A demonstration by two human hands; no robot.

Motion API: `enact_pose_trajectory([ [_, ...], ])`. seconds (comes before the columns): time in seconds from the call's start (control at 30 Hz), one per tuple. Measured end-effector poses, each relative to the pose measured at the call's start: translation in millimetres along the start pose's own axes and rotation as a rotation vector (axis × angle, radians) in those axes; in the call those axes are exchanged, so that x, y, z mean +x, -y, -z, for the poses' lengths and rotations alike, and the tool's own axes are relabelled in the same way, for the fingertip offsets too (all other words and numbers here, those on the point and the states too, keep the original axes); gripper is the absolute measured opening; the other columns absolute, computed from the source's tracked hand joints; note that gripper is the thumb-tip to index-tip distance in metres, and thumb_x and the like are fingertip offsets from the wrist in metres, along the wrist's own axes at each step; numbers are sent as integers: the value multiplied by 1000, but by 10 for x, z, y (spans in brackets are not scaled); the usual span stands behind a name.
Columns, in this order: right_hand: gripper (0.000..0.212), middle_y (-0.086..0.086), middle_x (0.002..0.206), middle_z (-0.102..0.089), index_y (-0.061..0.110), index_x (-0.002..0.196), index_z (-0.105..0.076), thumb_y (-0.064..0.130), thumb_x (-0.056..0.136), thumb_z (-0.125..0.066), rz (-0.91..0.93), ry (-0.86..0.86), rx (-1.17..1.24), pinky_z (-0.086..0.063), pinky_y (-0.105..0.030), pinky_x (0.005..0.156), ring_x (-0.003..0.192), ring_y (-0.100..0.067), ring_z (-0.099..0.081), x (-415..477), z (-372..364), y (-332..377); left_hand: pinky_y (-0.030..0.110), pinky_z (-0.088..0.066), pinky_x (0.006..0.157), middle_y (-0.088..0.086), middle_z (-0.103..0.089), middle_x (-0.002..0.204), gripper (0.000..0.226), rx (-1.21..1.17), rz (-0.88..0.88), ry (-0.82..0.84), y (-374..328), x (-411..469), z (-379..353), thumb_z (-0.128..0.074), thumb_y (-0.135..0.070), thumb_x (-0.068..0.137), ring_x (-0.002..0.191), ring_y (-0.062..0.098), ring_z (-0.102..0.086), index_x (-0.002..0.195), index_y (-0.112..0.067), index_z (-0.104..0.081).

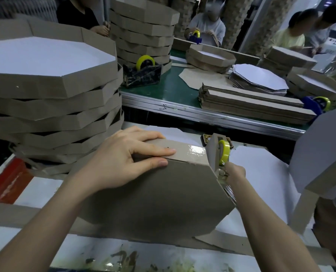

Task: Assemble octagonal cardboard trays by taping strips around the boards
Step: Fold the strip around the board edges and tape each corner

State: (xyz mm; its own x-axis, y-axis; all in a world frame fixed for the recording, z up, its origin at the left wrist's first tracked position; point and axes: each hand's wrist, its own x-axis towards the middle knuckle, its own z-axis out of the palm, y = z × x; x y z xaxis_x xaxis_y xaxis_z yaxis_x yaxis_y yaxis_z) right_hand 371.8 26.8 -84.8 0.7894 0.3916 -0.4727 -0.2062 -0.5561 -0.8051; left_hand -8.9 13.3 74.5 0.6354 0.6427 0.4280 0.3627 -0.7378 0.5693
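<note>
Plenty of finished trays are stacked at left, but the current tray, tilted on the desk, looks mid-taping: left hand flat on its strip, right hand at the tape dispenser, grip hidden.

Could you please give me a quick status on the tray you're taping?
Left hand presses strip onto board edge. Right hand grips tape dispenser at the corner, tape laid along strip. Tray stack close left, not blocking.
</note>
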Motion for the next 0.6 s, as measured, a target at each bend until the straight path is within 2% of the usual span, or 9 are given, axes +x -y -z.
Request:
enact_pose_trajectory([
  [0.07,13,-15,86,-63,1,87,-61,14,85,-63,13,-38,119,-47,-37,66,82,-31,-61,-92,53,-95,30,-44,96,-27,-58,124,34,9,-8,-10,6,18,-13,-51,-62,82,115,-3,-50,112,-53,-65],
  [0.17,21,-13,79,-61,4,72,-62,19,87,-62,65,-85,177,-47,-37,68,79,-28,-58,-292,170,-305,25,-42,96,-28,-58,122,32,7,-13,-22,22,46,-27,-56,-61,81,114,-4,-50,111,-53,-66],
  [0.27,17,-13,87,-61,-2,87,-68,14,90,-63,131,-19,213,-44,-29,64,75,-21,-55,-455,285,-515,21,-40,95,-30,-57,121,30,6,-16,-25,23,70,-38,-59,-57,82,114,-4,-51,110,-53,-66],
  [0.3,18,-13,93,-63,-5,93,-69,12,91,-64,141,10,231,-46,-28,68,79,-21,-57,-480,309,-573,19,-38,95,-33,-56,120,29,9,-21,-26,21,76,-41,-60,-56,82,114,-5,-51,110,-53,-66],
  [0.37,22,-15,110,-66,-13,98,-68,8,92,-65,153,46,244,-51,-35,88,99,-27,-61,-489,329,-680,15,-37,94,-36,-53,118,29,15,-26,-27,12,89,-46,-61,-55,82,114,-6,-50,110,-52,-66],
  [0.43,24,-17,127,-63,-19,103,-65,4,94,-63,170,47,239,-44,-45,109,119,-33,-58,-460,325,-744,16,-37,94,-35,-54,118,30,21,-23,-28,5,94,-47,-61,-57,82,113,-6,-51,110,-51,-66],
  [0.5,25,-15,133,-59,-20,104,-64,3,94,-62,184,44,221,-39,-49,112,124,-34,-56,-396,323,-748,16,-38,93,-32,-56,119,33,27,-20,-31,-1,91,-47,-56,-61,81,113,-5,-51,110,-51,-67],
  [0.6,24,-13,124,-62,-19,101,-64,5,94,-63,188,40,191,-42,-46,110,117,-31,-58,-313,360,-773,17,-39,94,-28,-59,120,35,21,-16,-31,-9,82,-47,-52,-61,81,113,-3,-52,110,-50,-67],
])
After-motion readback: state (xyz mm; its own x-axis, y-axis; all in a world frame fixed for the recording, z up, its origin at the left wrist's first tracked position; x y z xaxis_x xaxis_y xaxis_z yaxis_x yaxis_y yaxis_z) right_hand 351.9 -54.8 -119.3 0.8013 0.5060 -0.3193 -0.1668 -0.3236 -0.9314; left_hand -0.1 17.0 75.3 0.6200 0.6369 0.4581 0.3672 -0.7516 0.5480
